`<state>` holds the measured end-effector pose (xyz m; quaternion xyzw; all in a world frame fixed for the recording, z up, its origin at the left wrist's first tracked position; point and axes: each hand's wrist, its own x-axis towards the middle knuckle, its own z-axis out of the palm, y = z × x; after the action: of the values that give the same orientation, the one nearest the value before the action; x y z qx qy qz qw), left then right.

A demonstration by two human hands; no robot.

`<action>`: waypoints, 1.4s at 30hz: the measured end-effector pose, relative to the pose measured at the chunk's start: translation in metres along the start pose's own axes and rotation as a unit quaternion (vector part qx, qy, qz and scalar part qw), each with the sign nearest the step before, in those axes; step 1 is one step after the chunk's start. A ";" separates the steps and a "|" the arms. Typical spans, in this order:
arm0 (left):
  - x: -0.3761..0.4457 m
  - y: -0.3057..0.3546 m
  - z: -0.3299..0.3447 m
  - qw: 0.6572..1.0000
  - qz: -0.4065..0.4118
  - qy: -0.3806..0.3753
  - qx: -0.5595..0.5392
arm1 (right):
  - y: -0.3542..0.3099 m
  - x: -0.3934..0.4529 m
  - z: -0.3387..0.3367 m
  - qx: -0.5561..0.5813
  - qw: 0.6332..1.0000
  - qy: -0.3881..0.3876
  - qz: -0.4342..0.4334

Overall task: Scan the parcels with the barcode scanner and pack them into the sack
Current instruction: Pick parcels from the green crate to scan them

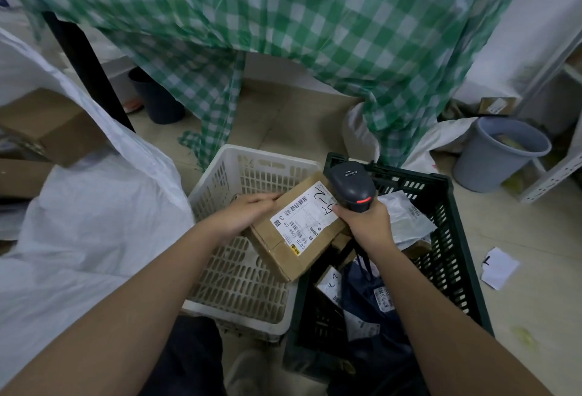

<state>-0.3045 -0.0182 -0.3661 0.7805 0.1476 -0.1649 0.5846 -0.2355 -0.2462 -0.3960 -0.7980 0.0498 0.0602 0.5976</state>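
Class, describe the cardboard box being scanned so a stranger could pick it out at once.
Find the white basket beside the green crate. Above their shared edge, the left hand holds a cardboard box under the scanner. Unlike the bagged parcels in the crate, it shows a white label with handwritten marks.

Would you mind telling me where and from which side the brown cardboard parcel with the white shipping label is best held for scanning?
Hold the brown cardboard parcel by its left edge, coming from the left, as the left hand does now. The parcel is flat and tilted label-up, so a grip there leaves the white label uncovered for the dark grey barcode scanner in the right hand.
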 end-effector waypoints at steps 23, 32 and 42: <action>0.019 -0.019 -0.011 0.974 0.095 0.184 -0.090 | -0.023 -0.031 -0.032 -0.239 0.953 -0.170 -0.072; 0.022 -0.023 -0.013 0.974 0.097 0.182 -0.098 | -0.027 -0.031 -0.037 -0.225 0.958 -0.167 -0.068; 0.003 -0.011 -0.012 0.965 0.126 0.203 -0.109 | -0.040 -0.029 -0.023 -0.163 0.970 -0.153 -0.097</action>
<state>-0.3052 -0.0038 -0.3741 0.7414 0.1808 0.0886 0.6401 -0.2573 -0.2563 -0.3472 -0.8672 -0.1302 0.1305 0.4625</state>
